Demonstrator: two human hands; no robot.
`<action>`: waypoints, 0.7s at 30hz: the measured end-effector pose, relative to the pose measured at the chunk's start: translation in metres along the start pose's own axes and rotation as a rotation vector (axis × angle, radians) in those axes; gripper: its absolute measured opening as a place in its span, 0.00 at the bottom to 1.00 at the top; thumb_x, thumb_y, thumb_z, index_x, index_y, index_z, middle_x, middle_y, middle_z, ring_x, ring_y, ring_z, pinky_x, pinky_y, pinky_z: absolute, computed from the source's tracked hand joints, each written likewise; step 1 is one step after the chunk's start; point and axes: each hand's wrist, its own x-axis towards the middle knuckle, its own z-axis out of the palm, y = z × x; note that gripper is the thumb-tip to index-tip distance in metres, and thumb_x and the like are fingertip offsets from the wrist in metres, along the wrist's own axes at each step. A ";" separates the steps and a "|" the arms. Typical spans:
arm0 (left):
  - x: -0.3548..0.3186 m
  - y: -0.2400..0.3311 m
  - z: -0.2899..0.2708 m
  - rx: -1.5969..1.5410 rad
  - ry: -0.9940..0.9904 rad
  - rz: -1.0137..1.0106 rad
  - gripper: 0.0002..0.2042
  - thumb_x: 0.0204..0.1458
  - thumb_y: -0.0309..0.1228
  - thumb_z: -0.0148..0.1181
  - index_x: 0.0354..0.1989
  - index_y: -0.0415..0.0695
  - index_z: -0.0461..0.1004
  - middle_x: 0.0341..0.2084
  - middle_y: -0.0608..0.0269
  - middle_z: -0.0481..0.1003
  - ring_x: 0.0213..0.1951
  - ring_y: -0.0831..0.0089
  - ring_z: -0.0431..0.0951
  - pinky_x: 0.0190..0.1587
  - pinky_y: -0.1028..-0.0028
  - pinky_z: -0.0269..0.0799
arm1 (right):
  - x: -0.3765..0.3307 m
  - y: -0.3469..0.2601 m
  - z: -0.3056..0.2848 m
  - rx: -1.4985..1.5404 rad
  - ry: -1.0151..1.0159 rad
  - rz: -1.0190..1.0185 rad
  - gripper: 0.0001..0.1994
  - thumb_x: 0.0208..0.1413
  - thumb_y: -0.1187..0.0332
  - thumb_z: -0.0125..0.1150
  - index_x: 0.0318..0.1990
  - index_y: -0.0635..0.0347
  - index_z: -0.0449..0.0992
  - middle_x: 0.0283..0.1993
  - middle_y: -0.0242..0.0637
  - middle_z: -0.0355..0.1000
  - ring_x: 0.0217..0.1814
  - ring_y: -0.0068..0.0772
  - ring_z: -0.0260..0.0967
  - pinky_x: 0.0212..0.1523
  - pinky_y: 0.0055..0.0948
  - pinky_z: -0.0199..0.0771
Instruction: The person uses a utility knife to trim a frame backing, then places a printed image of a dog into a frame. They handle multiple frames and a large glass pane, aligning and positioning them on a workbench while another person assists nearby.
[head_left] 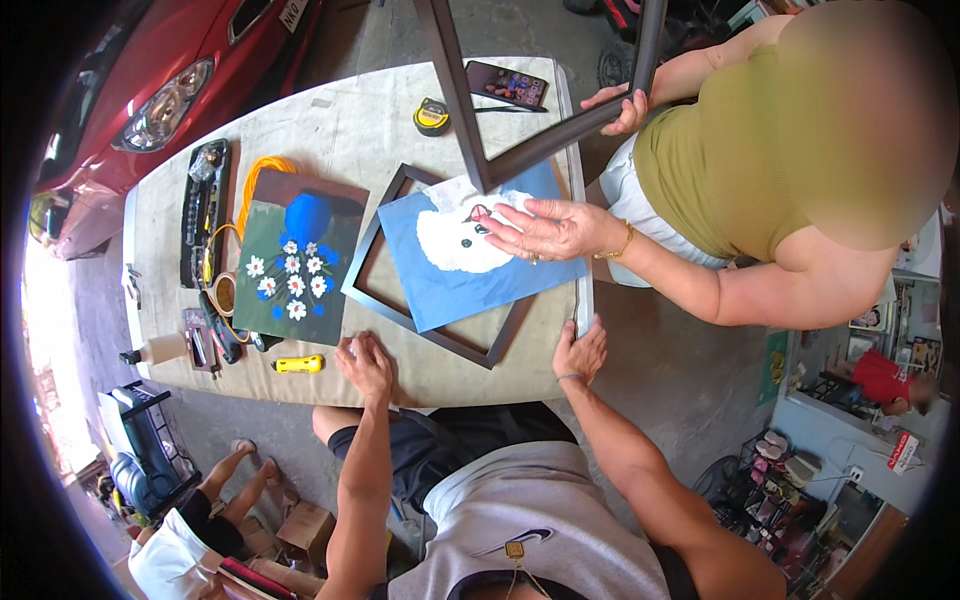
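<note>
My left hand (pixel 365 366) rests on the near edge of the table with its fingers curled in and nothing visible in them. At the table's right edge, my right hand (pixel 581 350) grips the corner, thumb on the near side. Between and beyond my hands lies a dark picture frame (pixel 470 350), partly under a blue canvas painting of a white dog (pixel 430 300). Left of it is a dark painting of white flowers and a blue vase (pixel 290 260). A co-worker's open hand (pixel 550 230) hovers over the dog painting; their other hand (pixel 625 112) holds up another dark frame (pixel 480 160).
On the cloth-covered table (pixel 340 110) are a yellow utility knife (pixel 298 365), a tape measure (pixel 432 117), a phone (pixel 506 86), an orange cord (pixel 262 170) and a black socket set case (pixel 205 215). A red car (pixel 150 90) stands at the far left. The co-worker (pixel 700 180) stands at the right.
</note>
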 end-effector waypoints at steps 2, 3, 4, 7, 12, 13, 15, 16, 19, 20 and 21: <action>0.000 -0.001 0.000 -0.003 0.007 0.001 0.09 0.51 0.30 0.55 0.40 0.48 0.74 0.43 0.53 0.66 0.45 0.53 0.66 0.49 0.56 0.61 | 0.000 0.000 0.001 -0.015 0.004 0.006 0.29 0.56 0.51 0.49 0.59 0.62 0.58 0.49 0.48 0.64 0.53 0.50 0.62 0.51 0.47 0.61; 0.000 -0.001 0.001 -0.003 0.009 0.001 0.08 0.51 0.30 0.55 0.40 0.48 0.74 0.43 0.53 0.66 0.45 0.54 0.66 0.49 0.56 0.61 | -0.001 0.000 0.001 -0.019 0.008 0.006 0.29 0.56 0.51 0.49 0.59 0.62 0.58 0.48 0.48 0.64 0.53 0.50 0.62 0.51 0.47 0.61; 0.000 -0.001 0.001 0.000 0.014 0.002 0.08 0.51 0.30 0.55 0.40 0.48 0.74 0.42 0.54 0.67 0.45 0.54 0.66 0.49 0.57 0.61 | -0.001 0.001 0.002 -0.018 0.008 0.005 0.29 0.56 0.51 0.49 0.59 0.62 0.58 0.48 0.48 0.64 0.53 0.50 0.62 0.51 0.47 0.61; 0.000 -0.001 0.001 0.003 0.020 0.002 0.08 0.51 0.30 0.55 0.39 0.48 0.74 0.42 0.54 0.67 0.45 0.54 0.67 0.48 0.57 0.61 | -0.001 0.001 0.002 -0.013 0.008 0.002 0.29 0.57 0.51 0.49 0.60 0.62 0.58 0.48 0.48 0.64 0.53 0.50 0.62 0.51 0.48 0.61; 0.000 0.000 -0.001 -0.004 0.009 -0.011 0.08 0.51 0.29 0.56 0.39 0.48 0.74 0.42 0.54 0.67 0.46 0.54 0.67 0.49 0.57 0.62 | -0.001 0.001 0.002 -0.002 -0.008 0.009 0.29 0.57 0.51 0.49 0.60 0.61 0.58 0.49 0.49 0.64 0.54 0.51 0.62 0.51 0.48 0.60; 0.001 0.001 -0.001 -0.007 0.011 -0.009 0.08 0.51 0.29 0.56 0.39 0.48 0.74 0.42 0.54 0.67 0.46 0.54 0.67 0.49 0.57 0.61 | -0.001 0.001 0.002 -0.002 -0.010 0.011 0.29 0.57 0.51 0.49 0.60 0.61 0.58 0.49 0.49 0.64 0.54 0.51 0.62 0.51 0.49 0.60; 0.001 0.001 -0.002 -0.013 0.011 -0.007 0.08 0.50 0.29 0.56 0.40 0.48 0.74 0.42 0.54 0.67 0.46 0.54 0.67 0.49 0.57 0.61 | -0.001 0.001 0.002 0.006 -0.009 0.013 0.29 0.57 0.51 0.49 0.60 0.61 0.58 0.49 0.49 0.64 0.55 0.51 0.61 0.51 0.49 0.60; 0.001 0.001 -0.002 -0.017 0.010 -0.004 0.08 0.50 0.29 0.56 0.40 0.48 0.74 0.42 0.54 0.67 0.46 0.54 0.67 0.49 0.57 0.61 | -0.002 0.001 0.002 0.000 -0.018 0.018 0.29 0.57 0.51 0.49 0.60 0.61 0.58 0.50 0.49 0.64 0.55 0.51 0.61 0.52 0.49 0.60; 0.000 0.000 -0.001 -0.017 0.010 0.000 0.09 0.50 0.29 0.56 0.40 0.48 0.74 0.42 0.54 0.67 0.46 0.54 0.67 0.49 0.57 0.61 | -0.002 0.001 0.003 0.002 -0.018 0.020 0.29 0.57 0.51 0.49 0.60 0.61 0.58 0.50 0.49 0.64 0.56 0.51 0.61 0.52 0.49 0.60; 0.000 -0.001 -0.001 -0.010 0.015 0.005 0.09 0.50 0.29 0.56 0.40 0.48 0.74 0.42 0.54 0.67 0.46 0.54 0.67 0.49 0.57 0.61 | -0.002 0.001 0.003 -0.001 -0.014 0.018 0.29 0.57 0.51 0.49 0.60 0.61 0.58 0.50 0.49 0.64 0.55 0.51 0.61 0.52 0.49 0.60; 0.000 -0.001 0.000 -0.004 0.017 0.007 0.09 0.50 0.29 0.56 0.40 0.48 0.74 0.42 0.54 0.67 0.46 0.54 0.67 0.49 0.57 0.61 | -0.002 0.001 0.003 0.006 -0.004 0.010 0.29 0.57 0.51 0.49 0.60 0.61 0.58 0.50 0.49 0.64 0.55 0.51 0.61 0.52 0.49 0.60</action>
